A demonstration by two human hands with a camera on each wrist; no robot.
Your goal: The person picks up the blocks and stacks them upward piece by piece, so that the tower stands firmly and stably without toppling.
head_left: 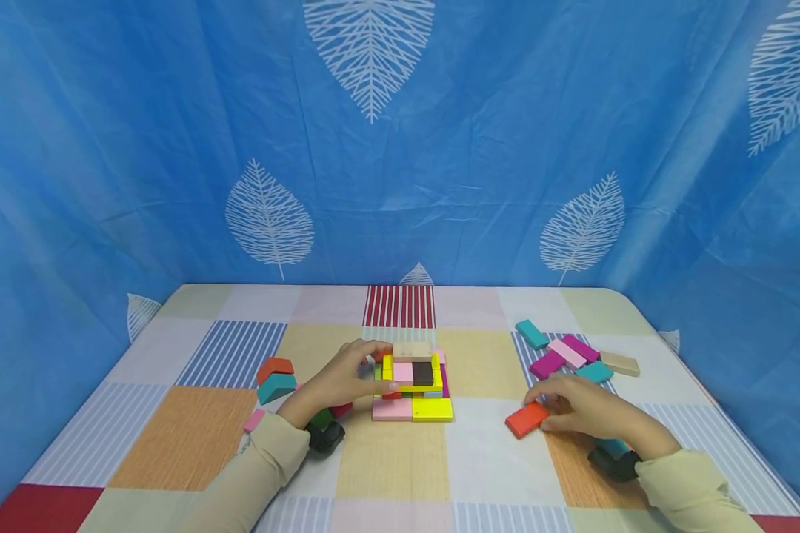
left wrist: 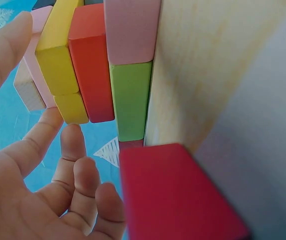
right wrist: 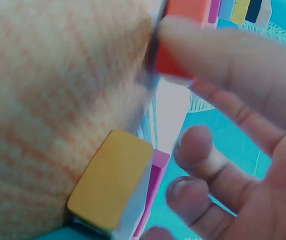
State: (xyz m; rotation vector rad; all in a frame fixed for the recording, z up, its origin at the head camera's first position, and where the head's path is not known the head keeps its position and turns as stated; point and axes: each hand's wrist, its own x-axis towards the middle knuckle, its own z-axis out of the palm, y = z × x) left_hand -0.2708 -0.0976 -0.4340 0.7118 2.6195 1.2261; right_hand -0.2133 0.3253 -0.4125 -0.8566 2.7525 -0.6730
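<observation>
A layered stack of colored wooden blocks stands mid-table, with a natural wood block on top. My left hand spans the stack's left side, thumb at the front and fingers toward the back. In the left wrist view, the index fingertip meets the edge of the yellow and pink blocks, while the other fingers are loosely bent. To the right, my right hand pinches a red block between thumb and index finger, low at the table. Its other fingers hold nothing.
Right of the stack lie loose blocks: teal, magenta, light pink and natural wood. Orange and teal blocks lie left, some partly behind the left arm. A blue leaf-print curtain hangs behind the patchwork-patterned table.
</observation>
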